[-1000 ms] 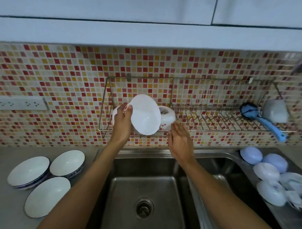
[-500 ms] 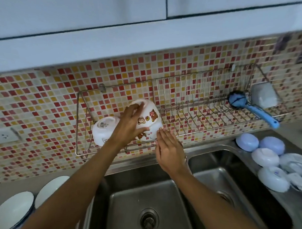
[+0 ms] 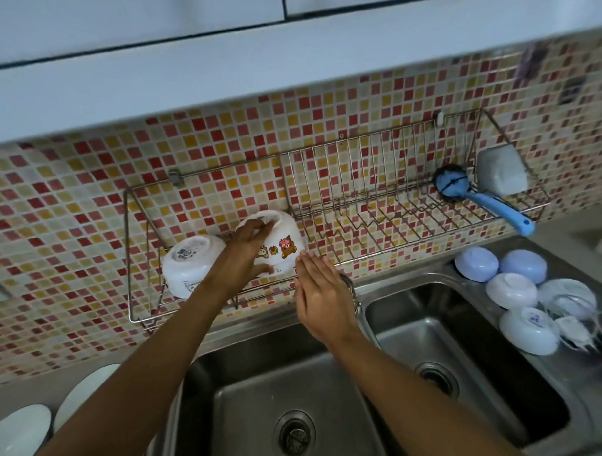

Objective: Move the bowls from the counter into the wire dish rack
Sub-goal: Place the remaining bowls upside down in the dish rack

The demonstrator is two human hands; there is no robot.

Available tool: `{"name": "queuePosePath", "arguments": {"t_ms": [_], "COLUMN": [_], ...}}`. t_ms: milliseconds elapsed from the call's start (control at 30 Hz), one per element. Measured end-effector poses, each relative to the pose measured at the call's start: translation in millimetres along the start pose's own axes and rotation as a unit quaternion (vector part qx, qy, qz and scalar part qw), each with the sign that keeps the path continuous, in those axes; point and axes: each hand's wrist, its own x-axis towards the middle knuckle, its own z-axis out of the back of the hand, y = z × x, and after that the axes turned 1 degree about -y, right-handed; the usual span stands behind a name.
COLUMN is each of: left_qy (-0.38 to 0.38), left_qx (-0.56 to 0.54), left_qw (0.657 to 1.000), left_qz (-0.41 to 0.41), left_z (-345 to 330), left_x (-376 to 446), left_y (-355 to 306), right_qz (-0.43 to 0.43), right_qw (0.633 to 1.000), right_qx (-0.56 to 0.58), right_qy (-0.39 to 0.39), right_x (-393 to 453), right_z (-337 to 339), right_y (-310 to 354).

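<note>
A wire dish rack (image 3: 389,210) hangs on the tiled wall above the sink. At its left end a white bowl (image 3: 189,265) lies tilted, base outward. Beside it a white bowl with cartoon animals (image 3: 282,244) sits upside down in the rack, with my left hand (image 3: 240,260) spread over its side and base. My right hand (image 3: 321,296) is flat, fingers together, fingertips touching that bowl's right rim. Two white bowls (image 3: 16,432) stand on the counter at the bottom left, partly cut off by the frame edge.
A blue-handled brush (image 3: 478,200) and a white container (image 3: 502,177) sit at the rack's right end. Several pale blue and white bowls (image 3: 512,289) lie upside down on the drainboard right of the double steel sink (image 3: 287,398).
My left hand has turned the cartoon bowl upside down and set it into the rack beside the first bowl. My right hand rose to its rim. The view swung left and up.
</note>
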Motion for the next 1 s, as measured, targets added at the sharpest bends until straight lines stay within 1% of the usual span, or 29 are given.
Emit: {"name": "queuePosePath", "arguments": {"t_ms": [167, 333, 500, 567, 633, 700, 767, 833, 900, 1000], "left_qy": [0.000, -0.036, -0.030, -0.056, -0.103, -0.112, -0.110, -0.132, -0.120, -0.074], "left_qx": [-0.020, -0.030, -0.020, 0.000, 0.035, 0.055, 0.033, 0.010, 0.018, 0.020], "left_qw": [1.000, 0.999, 0.999, 0.998, 0.992, 0.987, 0.982, 0.964, 0.965, 0.970], "left_qz": [0.005, -0.001, -0.005, 0.019, 0.062, 0.104, 0.152, 0.229, 0.231, 0.230], "left_z": [-3, -6, -7, -7, -9, -9, -13, 5, -1, -7], "left_x": [0, 0, 1, -2, -10, -26, -43, -95, -100, -86], "left_y": [3, 3, -1, 0, 1, 6, 7, 20, 18, 15], "right_qz": [-0.002, -0.005, -0.012, -0.013, -0.020, -0.024, -0.028, 0.010, -0.010, -0.023], "right_qw": [1.000, 1.000, 1.000, 1.000, 0.999, 0.999, 0.998, 0.998, 0.998, 0.998], "right_qx": [0.007, 0.017, 0.019, 0.018, 0.023, 0.026, 0.026, 0.039, 0.033, 0.017], "right_qy": [-0.006, 0.006, 0.012, 0.019, 0.024, 0.034, 0.045, 0.053, 0.054, 0.056], "right_x": [-1, -1, -1, -2, -3, -3, -9, -9, -12, -7], "right_z": [0, 0, 0, 0, -1, -2, -2, 7, 7, 8], "right_y": [1, 0, 0, 1, 0, 1, -1, 36, 33, 20]}}
